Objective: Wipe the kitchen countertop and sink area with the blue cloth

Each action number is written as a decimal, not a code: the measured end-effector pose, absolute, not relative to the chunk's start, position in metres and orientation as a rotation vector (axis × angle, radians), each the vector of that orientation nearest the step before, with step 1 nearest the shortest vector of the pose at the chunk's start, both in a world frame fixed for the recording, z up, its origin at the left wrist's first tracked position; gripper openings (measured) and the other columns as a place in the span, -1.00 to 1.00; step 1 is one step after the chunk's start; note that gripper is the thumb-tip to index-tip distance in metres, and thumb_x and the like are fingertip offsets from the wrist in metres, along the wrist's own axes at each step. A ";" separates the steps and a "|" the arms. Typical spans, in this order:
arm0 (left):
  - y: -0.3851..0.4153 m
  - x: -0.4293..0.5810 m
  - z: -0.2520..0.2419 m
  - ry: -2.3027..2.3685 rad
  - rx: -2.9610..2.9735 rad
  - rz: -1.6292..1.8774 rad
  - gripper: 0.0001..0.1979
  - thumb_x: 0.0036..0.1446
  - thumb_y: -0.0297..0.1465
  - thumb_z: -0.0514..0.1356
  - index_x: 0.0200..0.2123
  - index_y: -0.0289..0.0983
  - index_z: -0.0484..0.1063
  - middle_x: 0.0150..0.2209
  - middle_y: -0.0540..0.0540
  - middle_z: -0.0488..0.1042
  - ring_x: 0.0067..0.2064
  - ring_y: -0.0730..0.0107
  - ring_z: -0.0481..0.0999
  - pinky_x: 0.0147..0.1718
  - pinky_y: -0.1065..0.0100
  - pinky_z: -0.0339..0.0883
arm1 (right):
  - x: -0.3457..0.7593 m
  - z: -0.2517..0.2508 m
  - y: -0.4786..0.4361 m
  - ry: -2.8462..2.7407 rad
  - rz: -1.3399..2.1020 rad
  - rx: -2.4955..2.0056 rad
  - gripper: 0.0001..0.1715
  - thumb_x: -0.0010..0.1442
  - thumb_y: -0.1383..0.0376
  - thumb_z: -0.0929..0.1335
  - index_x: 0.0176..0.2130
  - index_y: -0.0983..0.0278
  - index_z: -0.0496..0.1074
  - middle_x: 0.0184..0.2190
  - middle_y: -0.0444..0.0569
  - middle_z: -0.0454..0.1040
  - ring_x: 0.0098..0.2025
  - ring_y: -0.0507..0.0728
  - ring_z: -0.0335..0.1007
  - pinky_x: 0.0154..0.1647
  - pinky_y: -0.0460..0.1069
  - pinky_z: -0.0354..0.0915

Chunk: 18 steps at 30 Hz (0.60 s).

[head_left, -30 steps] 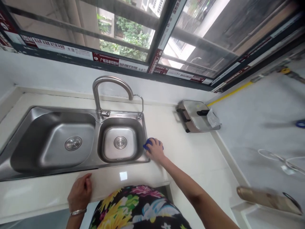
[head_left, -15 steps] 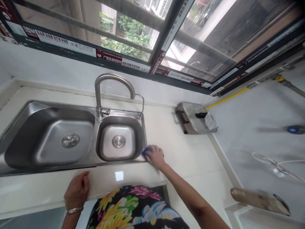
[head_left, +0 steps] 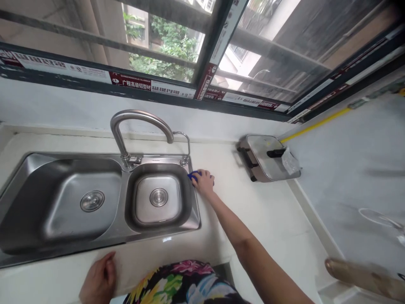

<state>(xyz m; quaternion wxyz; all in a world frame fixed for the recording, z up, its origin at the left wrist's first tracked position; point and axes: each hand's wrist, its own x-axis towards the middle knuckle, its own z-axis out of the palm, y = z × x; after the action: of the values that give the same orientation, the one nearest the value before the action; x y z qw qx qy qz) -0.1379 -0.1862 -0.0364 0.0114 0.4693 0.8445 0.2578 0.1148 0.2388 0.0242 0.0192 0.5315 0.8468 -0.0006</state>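
1. Head view, the room: a pale countertop (head_left: pixel 253 211) runs under a dark-framed window (head_left: pixel 209 46) whose frame carries printed stickers; greenery and a neighbouring building show through the glass.

2. Set into the countertop is a stainless double sink (head_left: pixel 194 211), with a large basin on the left and a smaller basin on the right, each with a round drain. A curved faucet (head_left: pixel 126 126) rises behind the divider between the basins.

3. The right hand (head_left: pixel 204 183) reaches forward with the arm stretched out and presses down on a blue cloth (head_left: pixel 193 175). The fingers are curled over the cloth, covering most of it, so only a blue edge shows at the fingertips.

4. The blue cloth lies at the far right corner of the sink, on the seam where the steel rim meets the countertop, just beside the small basin.

5. The left hand (head_left: pixel 96 280) rests flat on the near edge of the countertop, in front of the large basin, fingers loosely spread and holding nothing.

6. Further right, against the wall, sits a lidded metal pan (head_left: pixel 265 158) with a black knob and a clear plastic bag on its lid, well apart from the right hand.

7. The person's floral garment (head_left: pixel 180 285) fills the bottom edge.
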 end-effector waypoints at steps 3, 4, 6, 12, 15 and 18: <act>-0.189 -0.138 -0.040 2.616 1.393 0.782 -0.67 0.23 -0.27 -0.03 -0.16 -0.24 0.49 -0.29 -0.14 0.59 -0.26 0.27 0.54 -0.19 0.28 0.40 | 0.102 0.021 0.265 2.625 0.011 1.717 -0.59 0.35 0.02 0.18 0.05 -0.06 0.46 0.18 0.00 0.29 0.15 0.31 0.04 0.02 0.21 0.06; -0.189 -0.138 -0.040 2.612 1.374 0.778 -0.67 0.23 -0.27 -0.03 -0.16 -0.23 0.48 -0.28 -0.13 0.59 -0.25 0.27 0.54 -0.17 0.27 0.40 | 0.099 0.020 0.273 2.632 0.006 1.724 -0.59 0.35 0.02 0.18 0.06 -0.05 0.46 0.18 0.01 0.29 0.15 0.32 0.04 0.02 0.21 0.06; -0.190 -0.137 -0.040 2.620 1.372 0.782 -0.68 0.22 -0.27 -0.02 -0.15 -0.22 0.48 -0.29 -0.12 0.59 -0.26 0.28 0.54 -0.18 0.27 0.40 | 0.091 0.019 0.289 2.648 -0.007 1.723 -0.58 0.35 0.02 0.18 0.06 -0.05 0.46 0.18 0.02 0.29 0.14 0.32 0.04 0.01 0.22 0.06; -0.192 -0.132 -0.036 2.645 1.367 0.808 -0.70 0.22 -0.27 0.00 -0.13 -0.20 0.48 -0.23 -0.12 0.59 -0.24 0.29 0.55 -0.18 0.28 0.39 | 0.070 0.014 0.331 2.701 0.000 1.752 -0.61 0.34 0.04 0.21 0.02 -0.01 0.49 0.16 0.03 0.32 0.12 0.32 0.06 0.00 0.23 0.05; -0.193 -0.130 -0.035 2.638 1.263 0.801 -0.69 0.21 -0.26 0.00 -0.13 -0.18 0.48 -0.22 -0.12 0.59 -0.20 0.26 0.55 -0.15 0.25 0.41 | 0.066 0.012 0.349 2.770 -0.021 1.677 -0.64 0.33 0.06 0.23 -0.01 0.01 0.50 0.16 0.01 0.34 0.14 0.32 0.05 0.01 0.22 0.03; -0.195 -0.131 -0.036 2.625 1.193 0.789 -0.69 0.20 -0.25 0.00 -0.13 -0.17 0.48 -0.20 -0.12 0.59 -0.17 0.24 0.54 -0.10 0.22 0.41 | 0.068 0.011 0.363 2.832 -0.092 1.561 -0.64 0.31 0.06 0.25 -0.03 0.03 0.52 0.15 0.00 0.36 0.16 0.31 0.04 0.03 0.21 0.02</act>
<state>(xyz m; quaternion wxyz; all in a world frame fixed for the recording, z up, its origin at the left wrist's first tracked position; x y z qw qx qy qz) -0.1305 -0.1951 -0.0364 0.0760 0.3981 0.8755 0.2632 0.0685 0.3634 0.0107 -0.0470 0.4820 0.8744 -0.0285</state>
